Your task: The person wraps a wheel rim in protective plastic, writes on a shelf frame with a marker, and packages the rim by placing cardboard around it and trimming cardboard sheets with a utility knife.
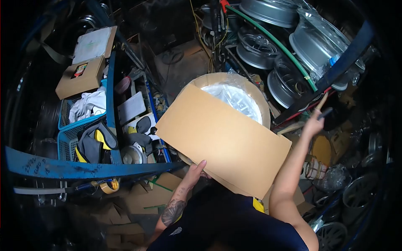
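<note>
A large flat cardboard sheet (226,138) lies tilted in front of my body. My left hand (196,173) grips its lower left edge, the thumb on top. Beneath and behind the sheet, a wheel rim in clear plastic (234,98) shows, with a band of cardboard (261,98) curved around it. Out to the right, my right hand (313,124) is closed on a thin tool with a dark end and a pale wooden-looking part; its exact kind is unclear. That hand is near the rack and apart from the sheet.
Several silver rims (255,48) stand on a rack at the upper right, crossed by a green strip (272,39). A blue metal frame (83,167), blue baskets (63,144) and a cardboard box (79,77) are on the left. Cardboard scraps (142,201) lie below.
</note>
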`<action>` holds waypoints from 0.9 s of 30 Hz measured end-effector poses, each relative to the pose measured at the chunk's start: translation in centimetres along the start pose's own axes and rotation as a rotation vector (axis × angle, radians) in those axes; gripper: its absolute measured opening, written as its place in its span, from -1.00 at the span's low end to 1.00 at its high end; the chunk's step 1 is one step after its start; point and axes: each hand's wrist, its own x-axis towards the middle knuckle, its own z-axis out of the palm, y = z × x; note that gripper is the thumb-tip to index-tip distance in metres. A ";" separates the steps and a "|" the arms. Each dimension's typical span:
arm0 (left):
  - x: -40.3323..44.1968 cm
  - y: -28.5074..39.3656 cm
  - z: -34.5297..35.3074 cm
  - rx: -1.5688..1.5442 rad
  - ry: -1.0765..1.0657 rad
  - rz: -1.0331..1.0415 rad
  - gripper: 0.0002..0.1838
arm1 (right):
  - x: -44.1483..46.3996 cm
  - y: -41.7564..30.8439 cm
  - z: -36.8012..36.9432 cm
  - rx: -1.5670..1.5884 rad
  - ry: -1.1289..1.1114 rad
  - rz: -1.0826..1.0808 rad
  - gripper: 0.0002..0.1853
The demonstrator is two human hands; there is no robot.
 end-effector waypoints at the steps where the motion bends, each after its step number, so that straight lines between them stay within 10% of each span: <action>1: 0.2 0.0 -0.1 -0.014 -0.006 0.003 -0.45 | 1.6 1.0 -1.7 -0.082 0.084 -0.064 -0.45; 7: 0.1 0.0 1.6 -0.093 0.072 0.050 -0.58 | 4.5 8.4 -12.7 -0.565 0.054 -0.325 -0.57; 13: -0.1 0.9 2.4 -0.144 0.129 0.047 -0.59 | 10.0 20.2 -25.2 -0.877 0.265 0.140 -0.39; 16: -0.5 2.1 1.7 0.053 0.018 0.100 -0.52 | 9.6 22.2 -30.5 -1.141 -0.015 0.386 -0.46; 20: -1.9 6.4 -4.0 0.330 -0.597 -0.184 -0.41 | -0.1 15.6 -26.6 -1.046 -0.270 -0.015 -0.51; 23: -0.8 14.0 -5.7 0.345 -0.237 0.325 -0.52 | -10.2 9.3 -21.2 0.015 -0.693 0.446 -0.54; 27: 7.6 16.7 -9.0 1.100 0.639 0.551 -0.49 | -15.0 1.4 -18.4 0.209 -0.957 0.481 -0.65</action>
